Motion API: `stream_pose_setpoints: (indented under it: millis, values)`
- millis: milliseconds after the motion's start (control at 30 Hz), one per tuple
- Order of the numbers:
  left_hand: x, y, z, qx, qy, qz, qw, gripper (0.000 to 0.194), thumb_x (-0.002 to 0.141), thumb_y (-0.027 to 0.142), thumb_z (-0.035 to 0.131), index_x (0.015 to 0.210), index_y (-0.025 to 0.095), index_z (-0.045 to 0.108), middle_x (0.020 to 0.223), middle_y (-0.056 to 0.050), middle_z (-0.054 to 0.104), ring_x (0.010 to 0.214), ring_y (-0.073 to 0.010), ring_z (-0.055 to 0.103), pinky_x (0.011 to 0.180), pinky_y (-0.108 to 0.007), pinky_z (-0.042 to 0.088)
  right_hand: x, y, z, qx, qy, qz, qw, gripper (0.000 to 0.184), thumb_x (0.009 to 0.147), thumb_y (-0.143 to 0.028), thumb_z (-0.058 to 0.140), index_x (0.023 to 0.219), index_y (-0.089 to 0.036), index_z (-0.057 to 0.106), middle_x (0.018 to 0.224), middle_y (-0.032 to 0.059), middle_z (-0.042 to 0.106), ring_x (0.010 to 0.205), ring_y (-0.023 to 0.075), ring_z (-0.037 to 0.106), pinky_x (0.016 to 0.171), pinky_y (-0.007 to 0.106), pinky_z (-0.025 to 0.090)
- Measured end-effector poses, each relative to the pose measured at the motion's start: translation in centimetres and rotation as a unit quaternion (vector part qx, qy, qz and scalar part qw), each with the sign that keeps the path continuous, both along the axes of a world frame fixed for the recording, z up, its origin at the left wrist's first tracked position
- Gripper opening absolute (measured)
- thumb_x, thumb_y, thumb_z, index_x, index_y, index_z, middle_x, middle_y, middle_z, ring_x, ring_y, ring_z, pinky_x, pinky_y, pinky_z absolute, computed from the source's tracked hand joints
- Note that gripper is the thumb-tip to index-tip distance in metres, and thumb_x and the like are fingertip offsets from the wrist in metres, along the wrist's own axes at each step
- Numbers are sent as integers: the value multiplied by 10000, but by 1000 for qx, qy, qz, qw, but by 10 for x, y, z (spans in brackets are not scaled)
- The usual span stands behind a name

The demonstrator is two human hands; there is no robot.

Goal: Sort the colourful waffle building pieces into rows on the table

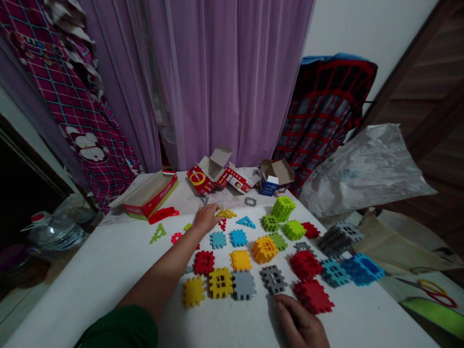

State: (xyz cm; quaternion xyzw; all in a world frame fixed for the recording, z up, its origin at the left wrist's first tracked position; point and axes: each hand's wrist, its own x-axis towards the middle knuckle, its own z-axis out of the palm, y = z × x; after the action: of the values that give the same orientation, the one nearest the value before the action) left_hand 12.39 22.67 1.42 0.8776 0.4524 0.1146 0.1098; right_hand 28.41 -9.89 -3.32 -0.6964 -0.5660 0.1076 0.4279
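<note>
My left hand reaches to the far middle of the white table, fingers curled down at the left end of a yellow triangular building piece. Just below that lies a red triangular piece; a blue triangular piece is to the right. My right hand rests at the near edge, fingers curled in, with nothing visible in them. Its fingertips are close to a grey window block and a red block stack. Nearer the middle are a yellow window block and a plain grey block.
Opened cartons stand at the back: a red one, a blue one and a long tray-like box. Stacks of green, dark grey and blue blocks line the right side. Scissors lie beyond the table's right edge.
</note>
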Motion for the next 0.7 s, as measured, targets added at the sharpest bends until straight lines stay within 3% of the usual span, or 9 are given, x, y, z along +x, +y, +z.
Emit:
stream_pose_setpoints:
  millis: [233,533,700]
  values:
    - [-21,7,-7,30,15,12,999,223,870,397,634,1007,243,719,1106,-74,686,1102,-263,592,934,-388,408,-5,0,0,8,29,-18,999,369,902,-503,545,886,-206,762,798,53,778,666,167,739,621,150,561]
    - [-18,4,-5,21,3,14,1000,184,866,392,632,909,285,776,1045,-38,731,1050,-235,608,909,-368,422,-4,0,-1,2,34,-23,999,356,876,-517,576,874,-218,770,748,38,770,662,172,739,621,154,566]
    - [-14,4,-4,30,-4,19,999,207,877,403,616,909,280,779,1034,-42,733,1034,-230,614,892,-356,424,-2,-2,-2,-2,25,-16,1000,378,903,-507,540,899,-209,772,836,61,784,705,176,748,652,155,571]
